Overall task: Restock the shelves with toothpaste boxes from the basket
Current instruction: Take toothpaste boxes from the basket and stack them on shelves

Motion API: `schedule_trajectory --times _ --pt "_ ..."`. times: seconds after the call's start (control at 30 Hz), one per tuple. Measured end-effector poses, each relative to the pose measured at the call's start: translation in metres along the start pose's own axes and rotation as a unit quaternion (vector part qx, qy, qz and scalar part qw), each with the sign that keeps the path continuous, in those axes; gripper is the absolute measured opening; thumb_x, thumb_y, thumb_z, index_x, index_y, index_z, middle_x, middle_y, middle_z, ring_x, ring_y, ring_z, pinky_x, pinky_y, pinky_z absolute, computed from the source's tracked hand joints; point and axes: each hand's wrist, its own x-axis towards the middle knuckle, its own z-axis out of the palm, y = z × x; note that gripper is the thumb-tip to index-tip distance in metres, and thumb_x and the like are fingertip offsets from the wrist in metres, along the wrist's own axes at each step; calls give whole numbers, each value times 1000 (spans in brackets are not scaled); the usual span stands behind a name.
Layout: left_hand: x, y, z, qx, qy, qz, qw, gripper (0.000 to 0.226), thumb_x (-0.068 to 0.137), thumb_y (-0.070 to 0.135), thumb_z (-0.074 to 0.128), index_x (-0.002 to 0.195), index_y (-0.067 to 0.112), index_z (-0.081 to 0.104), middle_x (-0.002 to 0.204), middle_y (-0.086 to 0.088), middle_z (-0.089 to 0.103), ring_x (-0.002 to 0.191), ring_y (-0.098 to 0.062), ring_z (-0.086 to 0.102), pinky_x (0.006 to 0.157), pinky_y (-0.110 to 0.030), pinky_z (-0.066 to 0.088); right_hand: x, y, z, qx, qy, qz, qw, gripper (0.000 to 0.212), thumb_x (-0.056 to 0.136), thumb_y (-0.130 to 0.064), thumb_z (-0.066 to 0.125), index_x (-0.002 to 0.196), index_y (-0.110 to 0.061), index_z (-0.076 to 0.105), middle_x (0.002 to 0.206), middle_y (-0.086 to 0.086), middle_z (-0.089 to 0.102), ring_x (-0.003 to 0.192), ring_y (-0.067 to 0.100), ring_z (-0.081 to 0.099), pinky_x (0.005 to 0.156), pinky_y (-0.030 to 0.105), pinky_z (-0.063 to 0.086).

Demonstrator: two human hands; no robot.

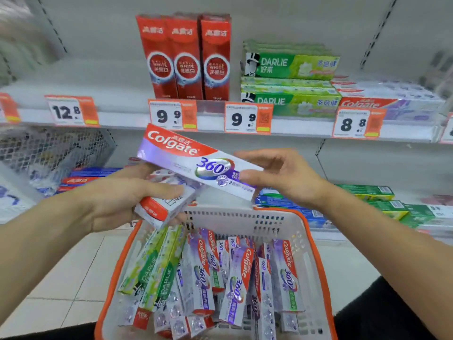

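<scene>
Nearest, the basket [316, 261] sits low between both arms, full of toothpaste boxes [235, 278] standing on end, handy for drawing the next one. Just above it the left hand [122, 200] grips a small bundle of boxes [163, 207] as spare stock, while the right hand [277, 175] pinches the end of one purple box [196, 160], held flat and label-up, probably ready to slide in. Beyond the grip, the upper shelf [122, 116] carries red boxes [186, 57], green boxes [289, 79] and price tags [247, 117], and a matching purple stack [392, 104] lies up to the right.
</scene>
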Motion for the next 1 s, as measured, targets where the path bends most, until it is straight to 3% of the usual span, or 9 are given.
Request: schedule_trajectory --times 0.1,0.2,0.33,0.43,0.5,0.6,0.7,0.8,1.0 --pt "-18 4 -32 51 33 2 998 77 48 23 96 118 17 66 104 -12 76 90 -33 74 75 -38 62 18 -20 16 -36 55 -67 996 38 67 -28 81 104 -23 76 98 14 76 69 23 64 66 36 57" --pt "-39 -1 -71 153 109 10 982 53 69 12 90 116 17 68 103 -2 76 88 -15 74 69 -25 57 45 -49 39 -111 113 -124 980 33 68 -28 77 101 -25 74 87 26 73 51 13 62 66 39 53" --pt "-61 -16 -111 233 210 11 950 58 63 29 93 116 30 69 107 3 69 80 -2 64 59 -19 45 96 -92 88 -111 103 -198 968 35 72 -27 78 106 -23 72 80 4 77 56 8 60 65 28 54" --pt "-74 -24 -126 222 255 65 939 49 64 32 92 108 31 70 87 11 71 60 8 58 52 -10 40 151 -119 128 -137 101 -244 955 38 67 -38 86 101 -25 75 88 14 76 66 11 62 69 36 55" --pt "-78 -26 -131 204 291 111 928 38 67 37 89 97 26 70 63 12 68 50 4 58 50 -11 44 189 -130 152 -143 97 -265 949 36 65 -38 91 95 -25 75 86 8 76 68 13 61 70 38 54" --pt "-78 -30 -135 136 305 138 932 35 73 42 84 83 12 69 67 -2 72 52 -8 61 55 -26 51 244 -138 187 -153 77 -260 950 30 71 -15 89 96 -12 72 73 -4 69 59 6 56 65 25 49" --pt "-73 -35 -138 64 273 163 946 37 76 42 82 81 9 68 74 -5 75 67 -18 70 71 -44 56 288 -142 218 -148 75 -240 956 27 74 -7 85 95 -9 68 78 14 66 54 7 56 51 20 49" --pt "-65 -36 -142 15 270 184 945 35 73 42 85 78 10 70 75 -5 76 79 -29 74 75 -49 58 326 -137 236 -151 82 -197 965 27 74 -8 85 91 -10 65 85 20 66 56 13 62 50 24 52" --pt "-50 -43 -158 -22 296 175 939 35 67 47 85 74 15 70 72 -2 76 72 -23 74 69 -49 61 357 -123 265 -197 16 -95 976 26 76 -8 84 90 -12 61 89 13 65 61 15 63 54 23 55"
